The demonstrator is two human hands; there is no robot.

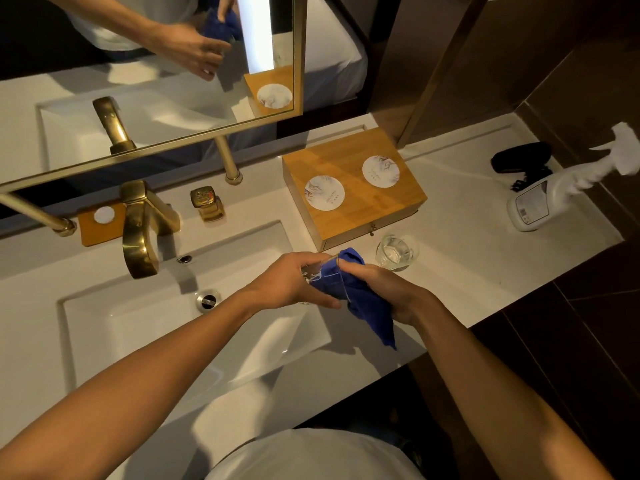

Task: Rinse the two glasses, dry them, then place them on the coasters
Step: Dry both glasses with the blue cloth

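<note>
From the head camera, the left hand (294, 282) grips a glass (317, 270) over the right edge of the sink (138, 327), fingers curled round it. The right hand (391, 296) clutches a blue cloth (360, 299), pressed against the glass's mouth. A second glass (396, 252) stands upright on the counter (467, 258), just in front of the wooden box (353, 188). Two round coasters (324, 192) (381, 171) lie on the box lid, both bare. A spray bottle (540, 202) lies far right.

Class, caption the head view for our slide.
Left hand holds a glass while right hand dries it with blue cloth.
</note>
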